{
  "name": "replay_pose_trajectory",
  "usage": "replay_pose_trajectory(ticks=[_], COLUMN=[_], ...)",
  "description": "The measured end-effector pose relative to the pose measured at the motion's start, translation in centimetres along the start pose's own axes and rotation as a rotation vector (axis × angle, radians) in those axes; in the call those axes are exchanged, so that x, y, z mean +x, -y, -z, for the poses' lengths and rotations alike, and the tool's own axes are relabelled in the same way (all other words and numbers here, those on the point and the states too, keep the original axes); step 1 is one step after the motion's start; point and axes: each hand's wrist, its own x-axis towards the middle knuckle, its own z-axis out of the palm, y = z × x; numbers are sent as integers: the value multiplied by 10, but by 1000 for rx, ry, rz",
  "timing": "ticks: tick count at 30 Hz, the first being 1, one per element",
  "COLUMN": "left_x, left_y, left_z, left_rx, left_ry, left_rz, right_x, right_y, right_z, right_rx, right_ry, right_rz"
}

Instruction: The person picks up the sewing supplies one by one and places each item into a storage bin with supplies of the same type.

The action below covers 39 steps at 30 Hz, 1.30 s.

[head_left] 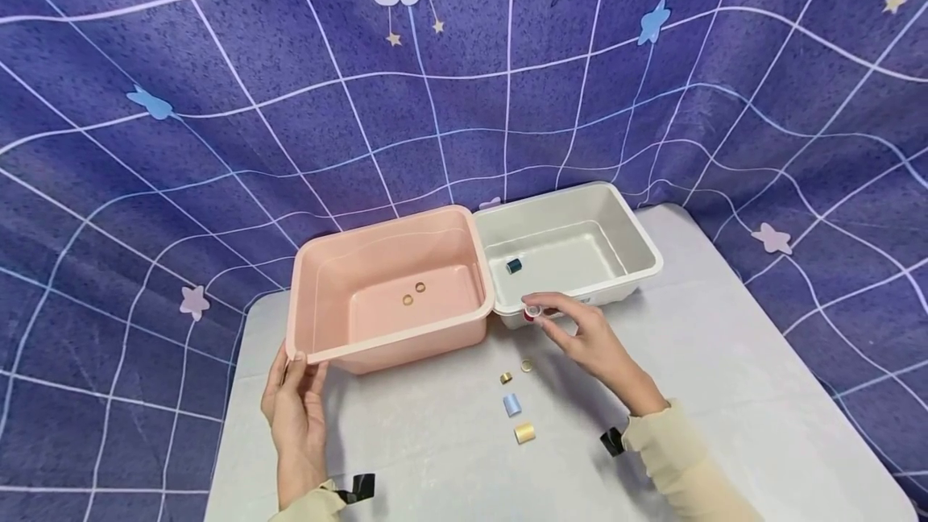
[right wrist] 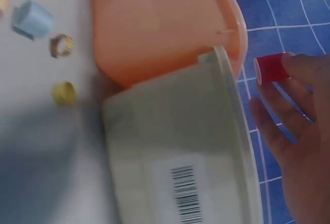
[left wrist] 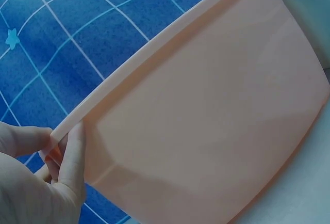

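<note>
My left hand (head_left: 296, 413) grips the rim of the pink plastic bin (head_left: 415, 350) at its near left corner, thumb and fingers on either side in the left wrist view. With thumb and fingertips my right hand (head_left: 596, 345) pinches a red thread spool (right wrist: 271, 69), held close over the near rim of the pale grey bin (head_left: 576, 254). A dark green spool (head_left: 514, 266) lies inside that grey bin. Two gold rings (head_left: 408, 300) rest on the pink bin's floor.
On the white-covered table (head_left: 435, 457), in front of the bins, lie two gold rings (head_left: 506, 378), a light blue spool (head_left: 511, 404) and a yellow spool (head_left: 524, 432). The bins stand side by side before a blue patterned curtain (head_left: 449, 119).
</note>
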Motion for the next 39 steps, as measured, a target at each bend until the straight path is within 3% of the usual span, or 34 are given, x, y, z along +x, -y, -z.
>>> replay_pose_trajectory(ticks=[10, 18, 30, 39], left_x=[3, 2, 1, 0], left_y=[0, 1, 1, 0], left_z=[0, 3, 3, 2], left_rx=[-1, 41, 30, 9], left_ry=[0, -13, 2, -2], left_rz=[-1, -9, -23, -10], right_x=[38, 76, 132, 168], right_y=[-2, -10, -30, -52], right_z=[23, 43, 60, 60], right_rx=[-127, -229, -382, -496], right_ry=[48, 125, 360, 544], right_rz=[61, 58, -15, 56])
